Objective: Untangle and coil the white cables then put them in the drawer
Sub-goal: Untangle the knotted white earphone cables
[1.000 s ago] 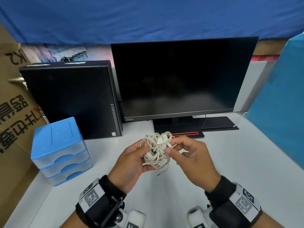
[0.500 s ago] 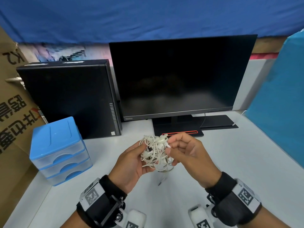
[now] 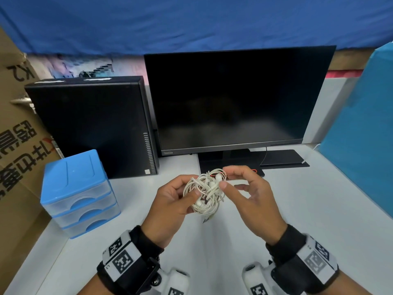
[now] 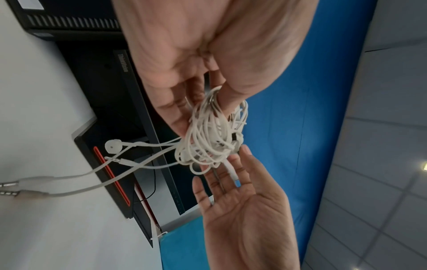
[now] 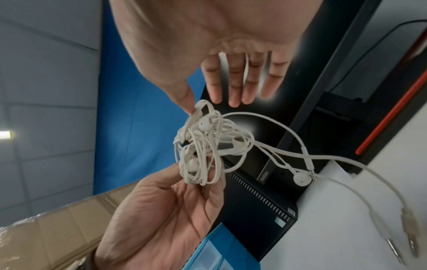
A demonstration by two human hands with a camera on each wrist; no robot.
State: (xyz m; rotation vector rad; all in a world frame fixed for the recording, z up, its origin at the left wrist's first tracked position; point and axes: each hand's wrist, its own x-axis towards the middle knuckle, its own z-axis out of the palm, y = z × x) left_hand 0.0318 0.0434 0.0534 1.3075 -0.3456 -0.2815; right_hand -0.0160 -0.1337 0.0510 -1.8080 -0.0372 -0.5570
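Note:
A tangle of white cables (image 3: 207, 194), earphones among them, hangs above the table in front of the monitor. My left hand (image 3: 191, 186) pinches its left side between thumb and fingers. My right hand (image 3: 225, 177) is at its upper right, thumb tip touching a loop, while in the right wrist view the right hand (image 5: 203, 104) keeps its fingers straight and off the tangle (image 5: 205, 146). An earbud (image 4: 113, 146) and jack plugs (image 4: 9, 188) dangle loose from the tangle (image 4: 212, 135). The small blue drawer unit (image 3: 78, 194) stands at the left with its drawers closed.
A black monitor (image 3: 234, 99) on its stand fills the back, with a black computer case (image 3: 91, 124) to its left. A cardboard box (image 3: 17, 145) borders the left edge and a blue panel (image 3: 361, 135) the right. The white table (image 3: 297, 209) lies below my hands.
The right hand's fingers have let go of their pinch and spread away from the tangle, with only the thumb left on it. The left hand keeps its hold; the bundle has turned slightly.

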